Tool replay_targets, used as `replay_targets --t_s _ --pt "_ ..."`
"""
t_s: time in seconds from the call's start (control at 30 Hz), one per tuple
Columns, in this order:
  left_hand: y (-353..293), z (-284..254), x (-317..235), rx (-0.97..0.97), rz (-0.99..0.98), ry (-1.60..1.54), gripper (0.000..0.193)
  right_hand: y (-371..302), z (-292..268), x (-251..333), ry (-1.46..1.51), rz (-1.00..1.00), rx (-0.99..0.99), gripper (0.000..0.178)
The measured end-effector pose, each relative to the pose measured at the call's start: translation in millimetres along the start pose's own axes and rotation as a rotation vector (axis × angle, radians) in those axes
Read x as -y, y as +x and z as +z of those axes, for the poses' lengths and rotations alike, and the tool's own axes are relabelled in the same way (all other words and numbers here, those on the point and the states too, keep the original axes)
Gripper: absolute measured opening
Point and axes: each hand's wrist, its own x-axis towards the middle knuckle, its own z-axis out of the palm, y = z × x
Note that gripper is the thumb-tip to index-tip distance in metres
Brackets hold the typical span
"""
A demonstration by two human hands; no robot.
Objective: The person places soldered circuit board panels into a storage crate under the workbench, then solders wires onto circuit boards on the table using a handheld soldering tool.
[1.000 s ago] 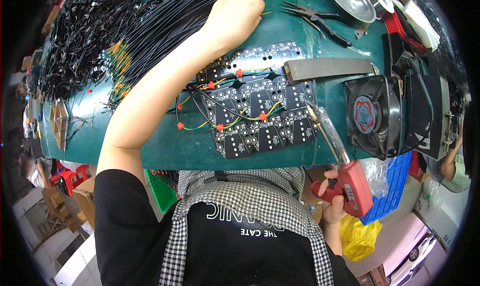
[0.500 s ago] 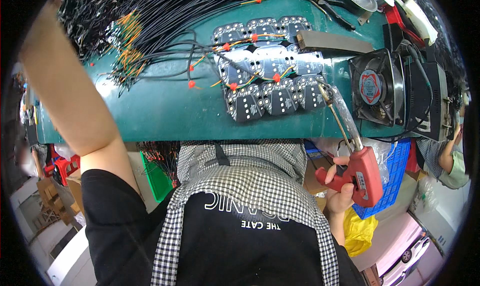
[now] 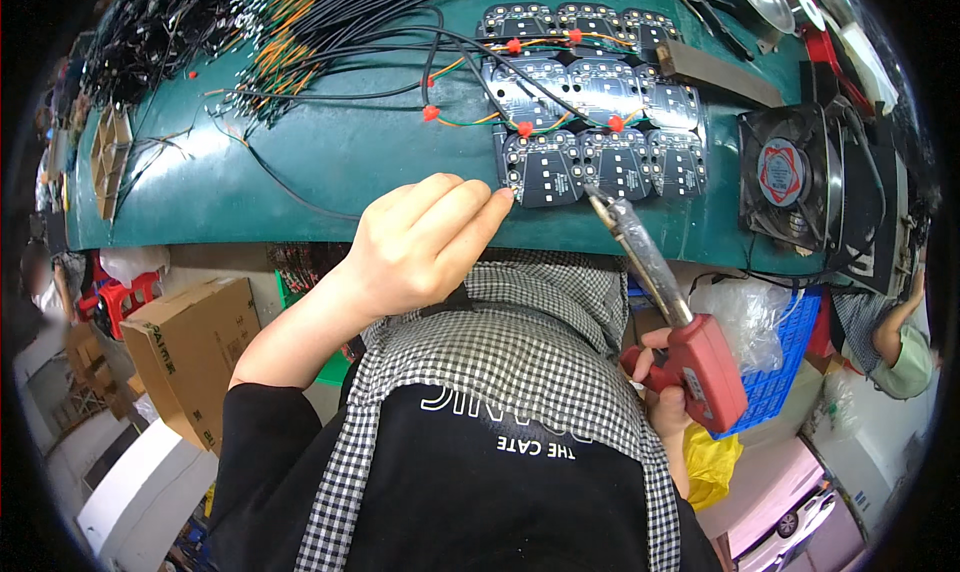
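My left hand (image 3: 435, 240) is closed in a pinch at the front left corner of a panel of dark circuit boards (image 3: 545, 167). A black wire (image 3: 300, 194) runs along the green table to this hand and passes behind it; its end at the fingertips is too small to make out. My right hand (image 3: 662, 387) grips a red-handled soldering gun (image 3: 705, 372) below the table edge. Its metal tip points up and left, at the front edge of the middle board in the front row. Wires with red connectors (image 3: 525, 130) lie across the boards.
Bundles of black and orange-tipped wires (image 3: 300, 32) spread over the back left. A grey metal bar (image 3: 720, 72) rests on the panel's back right. A square fan (image 3: 790, 172) stands to the right, with pliers (image 3: 705, 12) behind. A cardboard box (image 3: 195, 352) is below left.
My left hand has come from the far left to the boards' front corner, with a wire in its fingers. The soldering gun's tip has shifted left along the front row. The view has shifted slightly.
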Motion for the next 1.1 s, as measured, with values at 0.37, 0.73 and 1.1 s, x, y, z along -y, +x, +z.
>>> replay_targets --t_s 0.37,0.73,1.1 --pt "-3.4 4.2 -7.5 0.063 -0.049 -0.014 0.025 7.1 -0.8 -10.5 -0.276 -0.136 0.11 0.084" --pt "-0.8 4.3 -9.6 0.095 -0.045 -0.003 0.023 6.4 -17.5 -24.9 -0.548 -0.226 0.234 0.063" --pt "-1.1 8.4 -14.4 0.079 -0.075 -0.022 0.037 10.7 -15.5 -38.2 -0.331 -0.288 0.187 0.072"
